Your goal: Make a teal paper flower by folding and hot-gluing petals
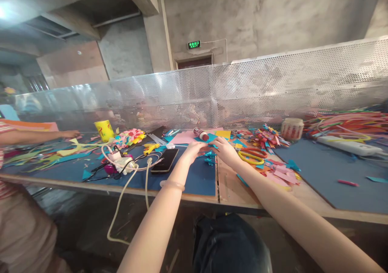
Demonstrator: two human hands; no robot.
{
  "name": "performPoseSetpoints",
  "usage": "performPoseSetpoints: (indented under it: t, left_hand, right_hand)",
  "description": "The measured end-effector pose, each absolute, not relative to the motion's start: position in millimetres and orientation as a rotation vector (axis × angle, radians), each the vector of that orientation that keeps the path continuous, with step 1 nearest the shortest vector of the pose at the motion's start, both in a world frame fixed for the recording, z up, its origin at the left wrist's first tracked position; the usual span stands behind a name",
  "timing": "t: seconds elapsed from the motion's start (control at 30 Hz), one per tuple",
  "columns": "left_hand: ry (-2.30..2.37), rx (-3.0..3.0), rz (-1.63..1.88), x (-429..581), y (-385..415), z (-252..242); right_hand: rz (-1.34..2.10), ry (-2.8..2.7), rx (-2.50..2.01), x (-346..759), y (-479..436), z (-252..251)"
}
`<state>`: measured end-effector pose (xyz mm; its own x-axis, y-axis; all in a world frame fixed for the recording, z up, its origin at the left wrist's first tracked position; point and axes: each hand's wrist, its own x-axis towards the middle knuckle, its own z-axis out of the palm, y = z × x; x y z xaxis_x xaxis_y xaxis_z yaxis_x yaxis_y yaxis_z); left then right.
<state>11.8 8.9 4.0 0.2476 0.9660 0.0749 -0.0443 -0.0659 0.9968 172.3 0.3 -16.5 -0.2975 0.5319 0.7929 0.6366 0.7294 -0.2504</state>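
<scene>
Two bare forearms (157,220), nearest, reach over a dark-clothed knee (230,244) to the worktable (233,190); one pale bangle (172,185), worn on the left wrist. Left hand (194,151) and right hand (224,148): fingertips drawn together, both pinching a small piece of blue paper (213,145) between them, the exact finger placement too small to make out. Directly below it, one crumpled blue scrap (209,159). Just behind the hands: one brown bottle (198,133) with a red cap, lying on its side; pink sheet (181,138); yellow sheet (223,134). To the right: yellow and orange loop handles (251,158), pink paper scraps (281,174), a many-coloured paper cluster (268,137), a jar (292,128), a white power strip (351,145). To the left: black phone (165,160) on a blue mat (194,186), yellow glue gun (150,148), tangled cables with plugs (123,164), yellow can (104,130). Far left, a co-worker's hand (70,133) near paper strips (72,148). Behind all, one perforated metal screen (266,83); above it, a lit green exit sign (194,45).
</scene>
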Motion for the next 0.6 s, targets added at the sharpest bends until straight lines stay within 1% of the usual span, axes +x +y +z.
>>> performPoseSetpoints:
  t: [0.13,0.3,0.47,0.6]
  left_hand:
    - [0.959,1.316,1.081,11.9,8.1,4.2]
    - [0.957,1.306,1.079,11.3,9.1,3.3]
    - [0.889,1.296,1.025,10.1,11.9,2.1]
    - [0.813,1.302,0.970,8.2,11.8,3.1]
  right_hand:
    - [-0.214,-2.020,-0.890,174.1,-0.1,-15.5]
    - [-0.196,-2.040,-0.880,176.5,-2.8,-12.9]
    - [-0.068,-1.938,-0.896,173.4,-3.8,-12.7]
    - [0.126,-1.805,-0.901,168.1,0.2,-15.4]
